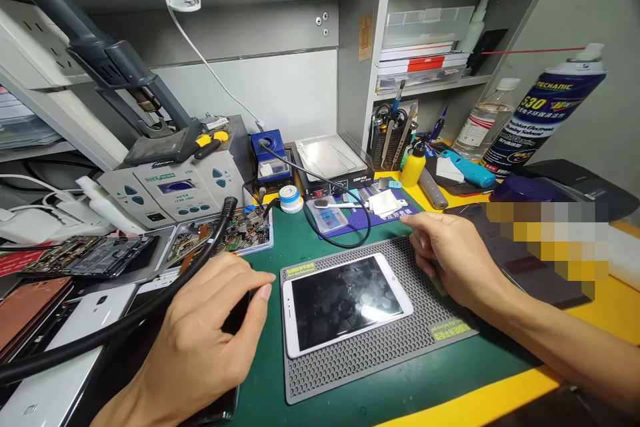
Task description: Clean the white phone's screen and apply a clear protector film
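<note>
The left hand nearly pinches beside the white-framed tablet; the right hand curls loosely; I cannot tell whether either holds anything.

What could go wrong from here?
Two things, perhaps. The white tablet lies flat near the left edge of the grey mat, and neither hand appears to hold it, so a bump from the left hand, close beside it, might nudge it. Also, a black hose passes right by that hand, which could snag it.
</note>
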`<state>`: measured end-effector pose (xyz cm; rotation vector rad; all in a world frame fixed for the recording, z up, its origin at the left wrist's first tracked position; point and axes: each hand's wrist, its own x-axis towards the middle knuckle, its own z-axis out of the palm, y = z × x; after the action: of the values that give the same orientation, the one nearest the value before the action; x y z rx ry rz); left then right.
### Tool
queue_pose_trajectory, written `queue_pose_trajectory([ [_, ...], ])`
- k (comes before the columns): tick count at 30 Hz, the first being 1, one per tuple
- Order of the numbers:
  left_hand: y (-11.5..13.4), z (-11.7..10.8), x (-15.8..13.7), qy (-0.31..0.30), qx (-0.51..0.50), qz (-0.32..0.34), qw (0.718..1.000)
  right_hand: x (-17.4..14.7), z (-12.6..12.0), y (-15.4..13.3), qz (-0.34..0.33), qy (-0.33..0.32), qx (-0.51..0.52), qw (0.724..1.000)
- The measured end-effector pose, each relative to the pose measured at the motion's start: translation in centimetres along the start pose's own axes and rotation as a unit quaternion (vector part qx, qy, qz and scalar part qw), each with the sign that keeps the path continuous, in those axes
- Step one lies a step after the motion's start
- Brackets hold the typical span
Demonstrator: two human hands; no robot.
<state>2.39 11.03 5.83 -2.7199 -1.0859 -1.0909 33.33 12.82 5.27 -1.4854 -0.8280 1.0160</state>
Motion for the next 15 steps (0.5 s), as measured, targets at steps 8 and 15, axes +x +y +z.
queue_pose_trajectory([
  [8,0.7,0.3,-0.6,-0.019,0.004,0.017,1.0,0.2,-0.5,0.3,-0.002,-0.016,0.006,1.0],
  [15,0.8,1.0,-1.4,-0.021,-0.011,0.027,0.999,-0.3,-1.0,0.4,-0.05,-0.064,-0.03,0.996],
])
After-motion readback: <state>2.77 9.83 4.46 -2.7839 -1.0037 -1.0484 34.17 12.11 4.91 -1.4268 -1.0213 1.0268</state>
